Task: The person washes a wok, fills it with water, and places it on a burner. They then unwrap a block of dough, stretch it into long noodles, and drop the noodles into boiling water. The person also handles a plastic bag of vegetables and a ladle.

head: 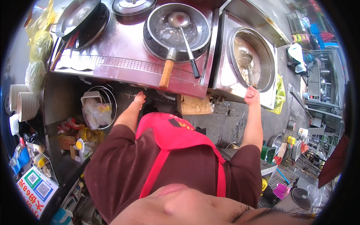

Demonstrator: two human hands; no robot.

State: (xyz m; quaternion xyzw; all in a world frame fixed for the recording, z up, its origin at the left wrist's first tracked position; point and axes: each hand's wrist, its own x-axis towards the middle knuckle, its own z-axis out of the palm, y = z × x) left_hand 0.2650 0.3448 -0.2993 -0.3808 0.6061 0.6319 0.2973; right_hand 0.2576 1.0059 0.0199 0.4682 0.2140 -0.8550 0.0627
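Note:
My right hand [252,95] is closed on the handle of a metal ladle [247,60], whose bowl dips into a large round steel pot [270,67] of pale, cloudy broth with bits in it. My left hand [140,97] is by the front edge of the steel stove counter [121,66], near its underside; whether its fingers touch a knob there is hard to tell. Between my hands, a wok [157,36] with a wooden handle [166,73] sits on a burner. A second ladle [184,35] with a black handle end rests in that wok.
At the upper left, another wok [76,17] leans over a dark pan. A lidded pot [133,8] stands at the back. Below the counter are a basket of plastic bags [97,112] and an oil jug [91,137]. Stacked bowls [28,107] stand far left.

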